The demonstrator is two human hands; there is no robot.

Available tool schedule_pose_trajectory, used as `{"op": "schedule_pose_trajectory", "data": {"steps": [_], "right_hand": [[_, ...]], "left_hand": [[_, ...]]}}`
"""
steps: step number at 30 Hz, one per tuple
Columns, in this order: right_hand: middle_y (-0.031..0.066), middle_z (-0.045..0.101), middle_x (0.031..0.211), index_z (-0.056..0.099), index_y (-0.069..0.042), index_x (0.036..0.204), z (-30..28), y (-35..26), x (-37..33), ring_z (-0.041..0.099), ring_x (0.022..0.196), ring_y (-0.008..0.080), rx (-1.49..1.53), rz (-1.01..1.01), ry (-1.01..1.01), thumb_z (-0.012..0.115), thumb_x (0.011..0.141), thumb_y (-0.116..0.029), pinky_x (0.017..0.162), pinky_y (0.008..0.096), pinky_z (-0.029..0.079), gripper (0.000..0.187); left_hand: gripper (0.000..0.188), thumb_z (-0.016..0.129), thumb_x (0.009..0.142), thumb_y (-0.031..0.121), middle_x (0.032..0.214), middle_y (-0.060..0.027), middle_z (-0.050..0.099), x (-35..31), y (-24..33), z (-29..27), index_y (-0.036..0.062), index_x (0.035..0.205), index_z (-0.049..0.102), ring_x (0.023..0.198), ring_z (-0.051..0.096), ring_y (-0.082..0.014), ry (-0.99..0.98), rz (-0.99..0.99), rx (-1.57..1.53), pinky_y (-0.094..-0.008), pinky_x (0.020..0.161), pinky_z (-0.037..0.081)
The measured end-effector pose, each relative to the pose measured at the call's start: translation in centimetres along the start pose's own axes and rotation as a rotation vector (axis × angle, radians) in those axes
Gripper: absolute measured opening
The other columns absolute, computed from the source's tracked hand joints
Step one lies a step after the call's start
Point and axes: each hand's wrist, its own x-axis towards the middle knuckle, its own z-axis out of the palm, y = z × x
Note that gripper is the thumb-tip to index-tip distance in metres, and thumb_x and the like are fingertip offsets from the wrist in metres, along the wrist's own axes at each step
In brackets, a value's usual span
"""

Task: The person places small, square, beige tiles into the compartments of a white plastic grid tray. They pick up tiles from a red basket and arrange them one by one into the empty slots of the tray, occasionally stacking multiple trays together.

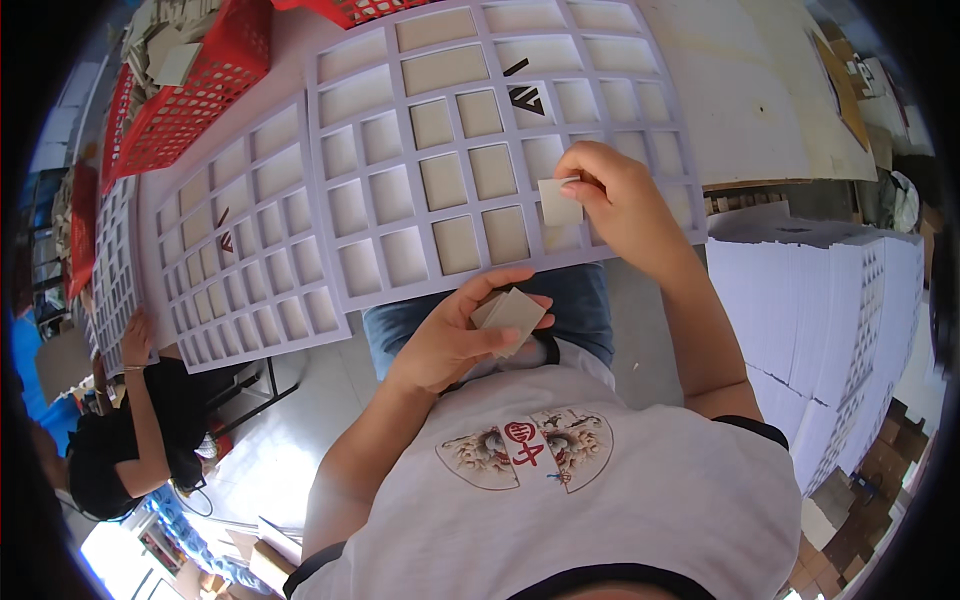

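Note:
My right hand (pixel 606 190) pinches one square grey-beige cardboard piece (pixel 560 203) over a white grid board (pixel 425 178). The piece hovers at a cell right of the board's middle. In my left hand (pixel 462 335), close to my body below the board's near edge, a small stack of cardboard squares (pixel 512 322) is held with the thumb on top. Cardboard pieces fill the two middle columns of the board, two wide ones at the far end and paired squares nearer me. Cells in the outer columns look white inside.
A second grid board (pixel 250 160) lies to the left, partly filled. Beyond it stands a red plastic basket (pixel 200 95) heaped with cardboard pieces. A co-worker's hand (pixel 137 340) rests at another board (pixel 118 270) far left. Tall stacked white boards (pixel 800 320) stand at the right.

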Motion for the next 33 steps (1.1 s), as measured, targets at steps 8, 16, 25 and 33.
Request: {"op": "schedule_pose_trajectory", "data": {"steps": [8, 16, 25, 33], "right_hand": [[0.0073, 0.054, 0.085, 0.057, 0.0, 0.091, 0.9, 1.2, -0.2, 0.052, 0.074, 0.0192, -0.003, -0.067, 0.01, 0.059, 0.081, 0.004, 0.068, 0.0306, 0.043, 0.011], [0.0098, 0.053, 0.113, 0.065, -0.003, 0.103, 0.5, 0.4, -4.9, 0.058, 0.085, 0.0223, -0.305, -0.264, -0.007, 0.064, 0.082, -0.001, 0.077, 0.0317, 0.045, 0.021], [0.0029, 0.061, 0.091, 0.065, -0.002, 0.109, -1.9, 1.5, -5.3, 0.055, 0.077, 0.0101, 0.305, 0.039, 0.215, 0.063, 0.084, 0.001, 0.068, 0.0228, 0.044, 0.025], [0.0088, 0.059, 0.097, 0.063, -0.001, 0.093, -3.0, 4.2, -3.6, 0.059, 0.083, 0.0161, 0.153, 0.169, 0.075, 0.061, 0.08, 0.002, 0.071, 0.0289, 0.045, 0.014]], "left_hand": [[0.055, 0.068, 0.085, 0.008, 0.123, -0.0107, 0.058, 0.6, 0.0, 0.4, 0.0092, 0.135, 0.045, 0.101, 0.064, -0.0229, 0.119, -0.019, 0.172, -0.0329, 0.076, 0.057], [0.04, 0.07, 0.085, 0.017, 0.105, -0.0162, 0.065, 1.0, 0.1, 0.4, 0.0052, 0.119, 0.052, 0.08, 0.068, -0.0206, 0.187, -0.021, 0.151, -0.0266, 0.053, 0.05], [0.034, 0.064, 0.089, 0.013, 0.113, -0.0107, 0.06, 2.3, 0.8, 3.3, 0.0062, 0.12, 0.052, 0.094, 0.066, -0.0184, 0.063, -0.051, 0.291, -0.0288, 0.072, 0.053], [0.049, 0.064, 0.088, 0.008, 0.111, -0.0111, 0.062, 3.5, -0.2, 2.8, 0.007, 0.133, 0.047, 0.103, 0.065, -0.0222, 0.084, 0.008, 0.321, -0.0322, 0.085, 0.053]]}}
